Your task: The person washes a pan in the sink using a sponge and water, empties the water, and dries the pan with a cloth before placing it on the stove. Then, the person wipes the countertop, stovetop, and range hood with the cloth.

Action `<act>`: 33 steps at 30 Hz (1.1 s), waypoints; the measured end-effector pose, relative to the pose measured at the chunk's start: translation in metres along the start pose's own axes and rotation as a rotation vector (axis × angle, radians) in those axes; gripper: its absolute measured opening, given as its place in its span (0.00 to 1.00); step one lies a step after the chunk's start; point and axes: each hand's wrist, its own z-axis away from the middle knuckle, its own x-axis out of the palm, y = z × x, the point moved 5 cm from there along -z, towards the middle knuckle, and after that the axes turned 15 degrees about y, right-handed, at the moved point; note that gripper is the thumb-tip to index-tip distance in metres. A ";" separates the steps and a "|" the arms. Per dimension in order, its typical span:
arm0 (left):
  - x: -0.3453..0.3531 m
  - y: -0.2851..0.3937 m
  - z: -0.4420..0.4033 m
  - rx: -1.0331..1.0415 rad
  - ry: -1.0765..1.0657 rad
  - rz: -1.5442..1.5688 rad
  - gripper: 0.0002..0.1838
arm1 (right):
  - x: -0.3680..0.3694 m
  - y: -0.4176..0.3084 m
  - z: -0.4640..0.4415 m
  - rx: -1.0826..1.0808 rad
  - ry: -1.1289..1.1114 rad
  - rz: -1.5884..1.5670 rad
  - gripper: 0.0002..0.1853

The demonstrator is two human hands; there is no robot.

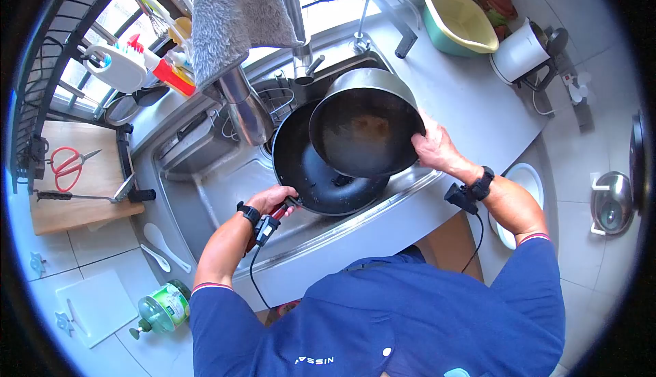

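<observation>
Head view: over the silver steel sink (232, 182) are a wide, round, black wok (304, 175) and a deep, round, grey-black metal pot (359, 131).
At left, the left hand (275, 201) has its fingers closed on the wok's edge; at right, the right hand (437, 148) has its fingers closed on the pot, which is tilted above the wok.

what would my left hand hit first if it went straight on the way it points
Most likely the near edge of the wide, round black pan, right by the left hand. Beyond it, perhaps the deep, dark metal pot, though depth is unclear from one view.
</observation>
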 end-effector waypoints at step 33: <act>-0.009 -0.029 0.009 0.368 0.236 -0.227 0.16 | 0.002 0.001 0.018 -0.664 0.525 0.033 0.48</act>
